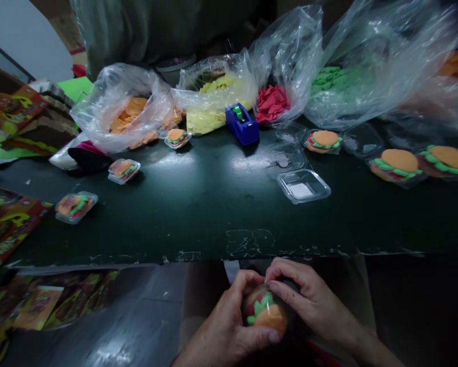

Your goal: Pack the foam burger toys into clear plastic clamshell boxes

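- The left hand (232, 321) is clamped round a clear box (258, 294) with a toy burger (271, 317) inside, held above the lap, just off the worktop's (190, 209) near edge.
- The right hand (313, 298) meets the left at this box, thumb and forefinger closed on its far rim.
- Right of the worktop's middle stands an open clear tray (304, 185); other clear trays (288, 157) lie behind it.
- Toward the right edge sit three more burgers (399, 162).
- Three small packed boxes (76, 206) run in a slant from near the left edge toward the far edge.
- A blue tape dispenser (244, 127) stands near the middle of the far edge.
- Plastic bags (286, 56) of orange, yellow, red and green pieces line that edge.
- Printed cartons (20, 224) crowd the left edge.
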{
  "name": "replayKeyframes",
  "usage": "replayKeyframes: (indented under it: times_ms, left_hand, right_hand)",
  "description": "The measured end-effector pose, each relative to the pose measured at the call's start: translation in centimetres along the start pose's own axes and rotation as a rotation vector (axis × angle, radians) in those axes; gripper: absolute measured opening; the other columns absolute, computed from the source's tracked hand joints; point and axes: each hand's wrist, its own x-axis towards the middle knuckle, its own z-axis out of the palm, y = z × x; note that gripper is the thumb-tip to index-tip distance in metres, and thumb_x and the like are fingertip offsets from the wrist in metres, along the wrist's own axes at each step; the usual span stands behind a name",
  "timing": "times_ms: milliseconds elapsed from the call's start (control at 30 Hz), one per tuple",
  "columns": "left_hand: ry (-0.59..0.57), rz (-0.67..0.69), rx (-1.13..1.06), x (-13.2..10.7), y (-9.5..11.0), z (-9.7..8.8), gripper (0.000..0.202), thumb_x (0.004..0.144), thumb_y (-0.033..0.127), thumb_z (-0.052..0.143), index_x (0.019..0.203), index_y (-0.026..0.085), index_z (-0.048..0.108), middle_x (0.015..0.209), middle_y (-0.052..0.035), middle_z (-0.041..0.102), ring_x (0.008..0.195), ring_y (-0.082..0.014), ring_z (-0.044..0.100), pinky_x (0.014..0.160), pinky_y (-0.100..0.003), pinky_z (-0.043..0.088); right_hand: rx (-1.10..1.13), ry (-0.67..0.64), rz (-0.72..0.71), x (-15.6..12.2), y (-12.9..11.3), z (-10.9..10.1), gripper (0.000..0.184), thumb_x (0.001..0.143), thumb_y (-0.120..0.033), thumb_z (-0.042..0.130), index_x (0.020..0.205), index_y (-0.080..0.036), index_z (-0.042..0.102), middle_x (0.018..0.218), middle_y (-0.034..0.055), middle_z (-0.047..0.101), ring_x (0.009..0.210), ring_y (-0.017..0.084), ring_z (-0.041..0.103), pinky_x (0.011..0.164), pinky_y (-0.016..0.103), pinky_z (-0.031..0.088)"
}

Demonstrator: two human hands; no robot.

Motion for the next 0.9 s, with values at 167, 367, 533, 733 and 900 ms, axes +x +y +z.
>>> replayKeyframes:
  times_ms: [167, 367, 533, 733, 900]
  left_hand:
    - [0.05, 0.075, 0.0, -0.1, -0.1, -0.1, 0.048, 0.07, 0.028, 0.078, 0.113, 0.021, 0.059, 0.102, -0.0021, 0.059, 0.092, -0.0181, 0.051, 0.081, -0.026, 0.039]
    - [0.02, 0.097, -0.028, -0.5, -0.3, -0.1, 0.044, 0.072, 0.032, 0.074, 0.112, 0.021, 0.057, 0.096, -0.0014, 0.059, 0.085, -0.0168, 0.05, 0.074, -0.026, 0.039]
    - [0.003, 0.058, -0.117, -0.5, -1.1, 0.2, 0.041, 0.073, 0.036, 0.073, 0.107, 0.022, 0.056, 0.095, -0.0017, 0.056, 0.086, -0.0165, 0.048, 0.076, -0.028, 0.039]
    - [-0.012, 0.043, -0.329, -0.5, -2.0, 0.5, 0.037, 0.073, 0.032, 0.075, 0.1, 0.02, 0.053, 0.096, -0.0019, 0.055, 0.085, -0.0157, 0.052, 0.076, -0.028, 0.042]
    - [0.034, 0.08, -0.47, -0.7, -1.4, 0.4, 0.041, 0.066, 0.025, 0.08, 0.097, 0.022, 0.054, 0.122, -0.0061, 0.052, 0.105, -0.0238, 0.054, 0.084, -0.033, 0.045]
  right_hand:
    - [-0.024, 0.082, -0.058, -0.5, 0.4, 0.8, 0.017, 0.092, -0.024, 0.046, 0.079, -0.021, 0.057, 0.076, 0.0, 0.057, 0.071, 0.015, 0.057, 0.065, 0.026, 0.045]
    - [-0.055, -0.036, 0.06, -0.2, -0.3, 0.3, 0.014, 0.088, -0.022, 0.048, 0.075, -0.021, 0.051, 0.074, -0.0018, 0.052, 0.07, 0.014, 0.051, 0.064, 0.025, 0.04]
    - [-0.079, -0.082, 0.12, 0.2, -1.1, 0.2, 0.014, 0.086, -0.023, 0.046, 0.072, -0.02, 0.045, 0.071, -0.0021, 0.049, 0.067, 0.014, 0.046, 0.061, 0.026, 0.037]
    - [0.227, -0.031, 0.24, -0.8, -0.6, 0.5, 0.02, 0.087, -0.035, 0.052, 0.075, -0.019, 0.051, 0.071, -0.0025, 0.05, 0.066, 0.013, 0.044, 0.06, 0.025, 0.038]
    - [0.363, -0.001, 0.194, -2.5, 0.1, 0.2, 0.018, 0.087, -0.036, 0.057, 0.08, -0.019, 0.058, 0.076, -0.0018, 0.055, 0.072, 0.013, 0.05, 0.067, 0.024, 0.042]
